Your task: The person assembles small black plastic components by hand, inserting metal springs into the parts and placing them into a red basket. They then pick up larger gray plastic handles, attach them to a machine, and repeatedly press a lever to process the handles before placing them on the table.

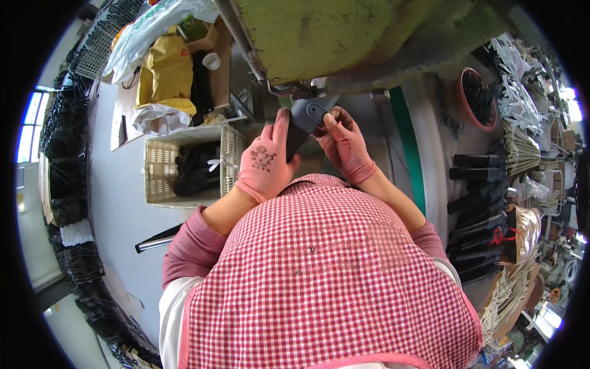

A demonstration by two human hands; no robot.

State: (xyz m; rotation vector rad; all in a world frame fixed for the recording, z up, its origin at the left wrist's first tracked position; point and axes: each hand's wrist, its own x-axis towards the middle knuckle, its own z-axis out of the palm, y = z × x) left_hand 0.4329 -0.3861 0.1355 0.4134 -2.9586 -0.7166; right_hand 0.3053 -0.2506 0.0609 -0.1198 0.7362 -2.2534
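Note:
Both hands wear pink work gloves with some fingertips bare or darkened. My left hand (267, 161) holds a dark, flat, strip-like piece (298, 136), its fingers along the left side and its thumb toward me. On top of that piece lies a small rounded grey plate (316, 111) with a hole or two. My right hand (347, 144) pinches the plate's right end between thumb and fingers. Both parts are under the front edge of a large green-yellow machine (362, 37), close to a metal fitting (289, 90). The far end of the strip is partly hidden there.
At left stands a cream plastic crate (230, 160) with black parts inside. Behind it are a yellow sack (166, 74) and a white cup (211, 61). A red basket (462, 98) of dark pieces and stacked black tubes (476, 209) lie at right. A black tube (157, 240) lies at lower left.

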